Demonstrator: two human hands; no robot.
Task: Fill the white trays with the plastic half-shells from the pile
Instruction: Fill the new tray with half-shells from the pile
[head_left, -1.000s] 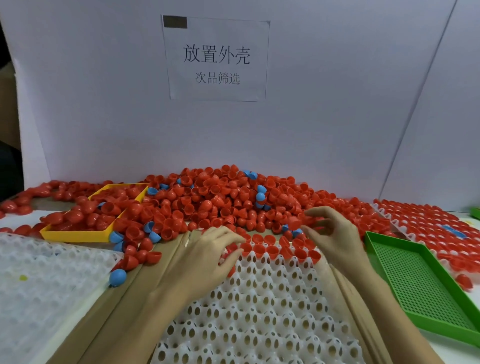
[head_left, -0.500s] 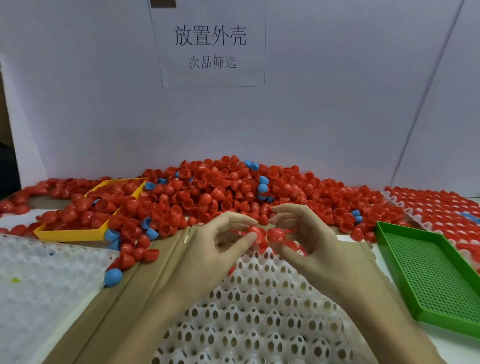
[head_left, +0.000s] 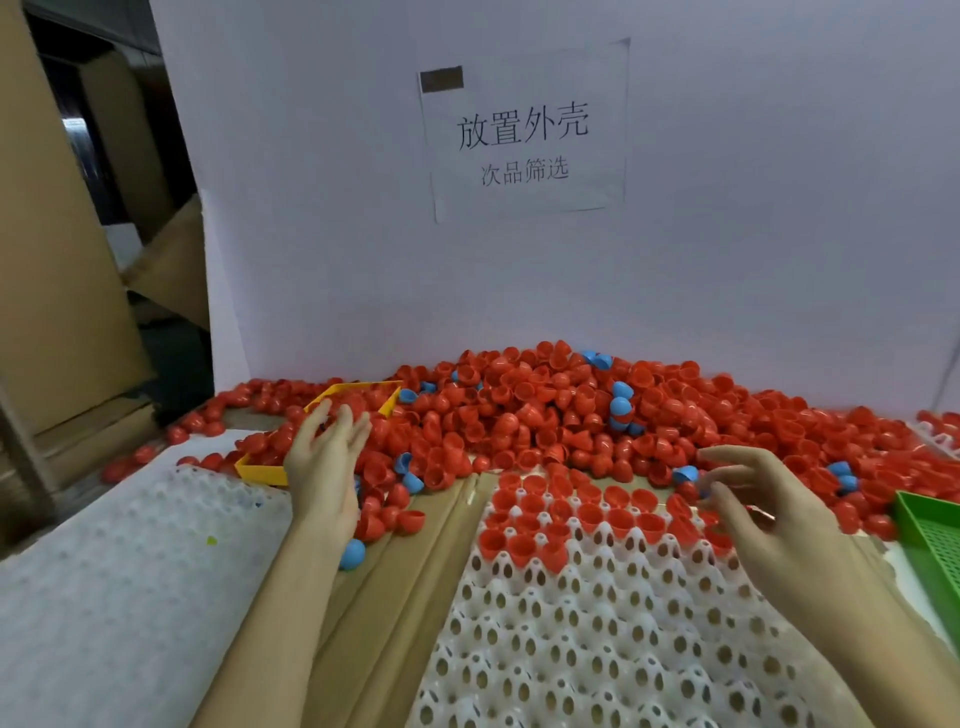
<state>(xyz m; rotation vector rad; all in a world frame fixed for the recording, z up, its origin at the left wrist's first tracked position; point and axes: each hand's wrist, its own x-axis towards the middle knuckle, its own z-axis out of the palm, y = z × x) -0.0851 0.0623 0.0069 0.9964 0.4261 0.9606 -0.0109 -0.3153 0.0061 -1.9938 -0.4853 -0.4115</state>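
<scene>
A big pile of red half-shells (head_left: 545, 415), with a few blue ones mixed in, lies against the white back board. In front of me a white tray (head_left: 571, 649) holds red shells (head_left: 540, 519) in its far rows only; its nearer pockets are bare. My left hand (head_left: 327, 462) hovers with straight, spread fingers over the near corner of the yellow tray (head_left: 260, 470) and holds nothing. My right hand (head_left: 753, 504) is at the white tray's far right corner, fingers curled, and pinches a small red half-shell (head_left: 688, 491) at the fingertips.
A second white tray (head_left: 130, 571) lies at the left. A green mesh tray (head_left: 930, 525) stands at the right edge. Loose blue shells (head_left: 353, 553) lie on the brown cardboard (head_left: 395, 597) between the trays. Cardboard boxes (head_left: 62, 260) stand at the far left.
Both hands were together at the tray's far edge, each with a red shell. My left hand has swung left over the yellow tray and is now bare; my right hand has moved right.
</scene>
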